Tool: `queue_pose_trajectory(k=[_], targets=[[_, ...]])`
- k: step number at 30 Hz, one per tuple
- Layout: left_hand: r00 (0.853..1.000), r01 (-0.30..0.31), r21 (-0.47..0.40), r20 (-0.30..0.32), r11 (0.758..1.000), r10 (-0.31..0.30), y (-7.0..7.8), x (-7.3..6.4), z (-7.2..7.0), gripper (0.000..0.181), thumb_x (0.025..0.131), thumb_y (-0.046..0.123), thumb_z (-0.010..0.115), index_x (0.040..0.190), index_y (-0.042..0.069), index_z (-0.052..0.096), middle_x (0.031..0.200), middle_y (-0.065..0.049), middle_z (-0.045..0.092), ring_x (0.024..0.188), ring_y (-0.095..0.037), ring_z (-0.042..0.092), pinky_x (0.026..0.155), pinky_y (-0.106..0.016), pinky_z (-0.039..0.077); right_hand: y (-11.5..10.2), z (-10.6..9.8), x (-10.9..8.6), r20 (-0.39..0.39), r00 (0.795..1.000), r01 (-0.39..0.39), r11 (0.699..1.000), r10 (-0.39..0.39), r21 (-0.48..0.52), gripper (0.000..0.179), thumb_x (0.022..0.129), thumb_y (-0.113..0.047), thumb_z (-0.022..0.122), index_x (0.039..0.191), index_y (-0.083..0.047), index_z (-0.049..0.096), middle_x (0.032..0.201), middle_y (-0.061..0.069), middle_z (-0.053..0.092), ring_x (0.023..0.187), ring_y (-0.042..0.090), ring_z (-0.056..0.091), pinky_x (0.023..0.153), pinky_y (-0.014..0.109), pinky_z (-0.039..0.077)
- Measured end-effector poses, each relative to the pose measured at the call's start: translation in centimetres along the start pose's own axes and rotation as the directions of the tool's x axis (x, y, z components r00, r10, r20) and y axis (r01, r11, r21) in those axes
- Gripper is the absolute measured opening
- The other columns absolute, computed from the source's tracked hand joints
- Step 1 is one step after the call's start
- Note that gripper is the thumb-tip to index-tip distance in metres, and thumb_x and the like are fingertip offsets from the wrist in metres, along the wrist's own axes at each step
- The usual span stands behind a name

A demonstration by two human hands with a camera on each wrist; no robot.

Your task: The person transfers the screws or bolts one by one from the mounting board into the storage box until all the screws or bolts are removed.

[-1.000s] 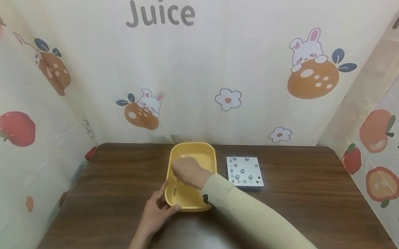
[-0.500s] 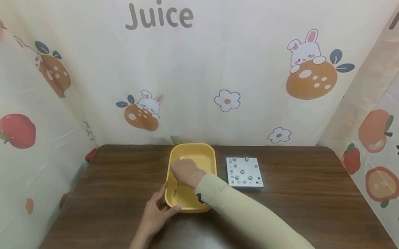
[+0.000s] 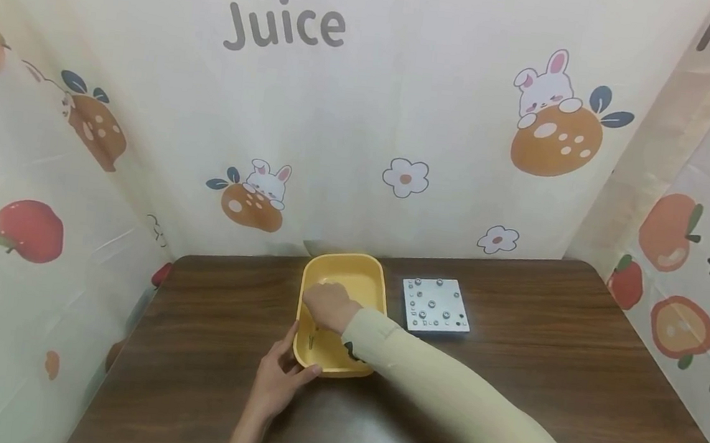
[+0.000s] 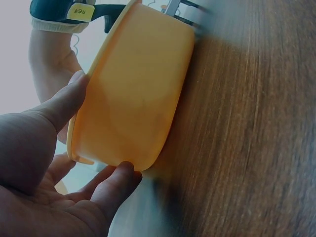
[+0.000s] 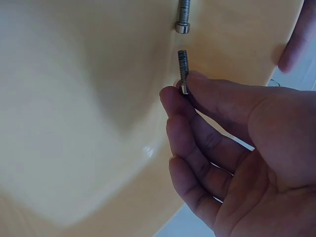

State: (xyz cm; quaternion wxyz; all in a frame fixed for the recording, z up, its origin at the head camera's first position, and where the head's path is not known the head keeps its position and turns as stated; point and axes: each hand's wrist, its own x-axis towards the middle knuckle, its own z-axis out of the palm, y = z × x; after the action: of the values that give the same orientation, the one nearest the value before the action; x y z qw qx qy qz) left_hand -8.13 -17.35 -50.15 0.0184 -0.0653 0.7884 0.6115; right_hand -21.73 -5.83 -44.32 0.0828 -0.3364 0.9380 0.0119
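A yellow plastic tray (image 3: 358, 268) with rounded corners stands at the back of the table. My left hand (image 3: 275, 379) grips its near left corner, thumb on the front side and fingers along the left; the left wrist view shows the tray wall (image 4: 133, 84) between them. Inside the tray, my right hand (image 3: 328, 305) pinches a small socket-head screw (image 5: 183, 64) by its head between thumb and index finger, thread pointing away from the fingertips. Another screw (image 5: 183, 17) lies on the tray floor just beyond it. From the head view, the pinched screw is mostly hidden by the hand.
Right of the tray, a silvery square plate (image 3: 436, 305) carries several screws and holes on its top. The dark wood table (image 3: 533, 320) meets a printed curtain (image 3: 354, 106) at the back and both sides.
My right hand has shifted slightly left and toward me inside the tray, then stayed nearly still. The left hand keeps its grip on the tray corner.
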Motion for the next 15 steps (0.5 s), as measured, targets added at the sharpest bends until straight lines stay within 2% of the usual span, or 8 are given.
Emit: queue_pose_trajectory(k=[8, 15], targets=[[1.000, -0.014, -0.020, 0.013, 1.000, 0.014, -0.09, -0.06, 0.06, 0.095, 0.088, 0.009, 0.087, 0.166, 0.006, 0.032, 0.143, -0.026, 0.048, 0.144, -0.051, 0.046, 0.113, -0.052, 0.049, -0.10, 0.53, 0.10, -0.013, 1.000, -0.025, 1.000, 0.025, -0.019, 0.007, 0.098, -0.009, 0.071, 0.094, -0.014, 0.072, 0.080, -0.002, 0.068, 0.066, 0.011, 0.055, 0.063, 0.026, 0.057], [1.000, -0.005, -0.014, 0.012, 1.000, 0.005, 0.04, -0.03, 0.01, 0.095, 0.088, 0.010, 0.087, 0.166, 0.007, 0.032, 0.144, -0.025, 0.048, 0.144, -0.050, 0.046, 0.112, -0.051, 0.051, -0.06, 0.63, 0.07, 0.004, 1.000, -0.026, 0.999, 0.026, -0.028, 0.004, 0.099, -0.010, 0.072, 0.100, -0.015, 0.071, 0.082, -0.001, 0.068, 0.067, 0.012, 0.054, 0.064, 0.026, 0.056]])
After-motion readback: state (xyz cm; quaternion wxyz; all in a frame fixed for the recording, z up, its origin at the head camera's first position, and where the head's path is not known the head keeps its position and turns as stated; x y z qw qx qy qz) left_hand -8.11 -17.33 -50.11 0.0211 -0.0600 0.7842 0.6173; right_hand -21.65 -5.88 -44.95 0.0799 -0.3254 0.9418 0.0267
